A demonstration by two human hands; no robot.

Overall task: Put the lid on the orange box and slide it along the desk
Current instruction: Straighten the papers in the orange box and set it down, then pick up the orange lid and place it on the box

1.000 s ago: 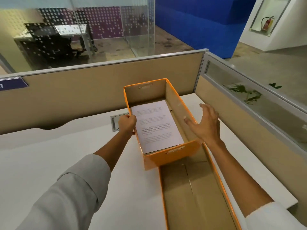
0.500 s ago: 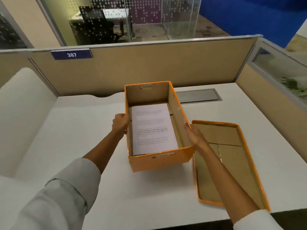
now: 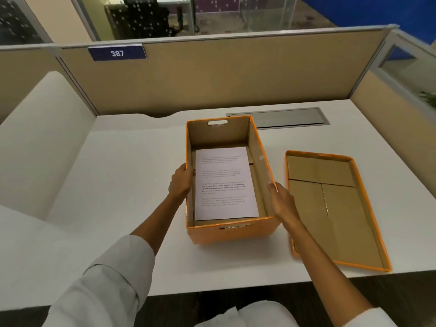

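An open orange box (image 3: 232,233) stands in the middle of the white desk (image 3: 118,175), with a printed sheet of paper (image 3: 224,185) lying flat inside. My left hand (image 3: 181,182) grips the box's left wall, thumb over the rim. My right hand (image 3: 282,201) lies flat against the outside of the right wall, fingers straight. The orange lid (image 3: 330,208) rests upside down on the desk just right of the box, its brown cardboard inside facing up.
A grey metal cable hatch (image 3: 278,118) is set into the desk behind the box. Beige partition walls (image 3: 212,76) close the back and right sides, with a blue "387" label (image 3: 117,53). The desk's front edge is near my body.
The view has shifted so box and lid sit farther from me on the desk. Both hands stay on the box's sides; the right hand has pressed flat against the wall.
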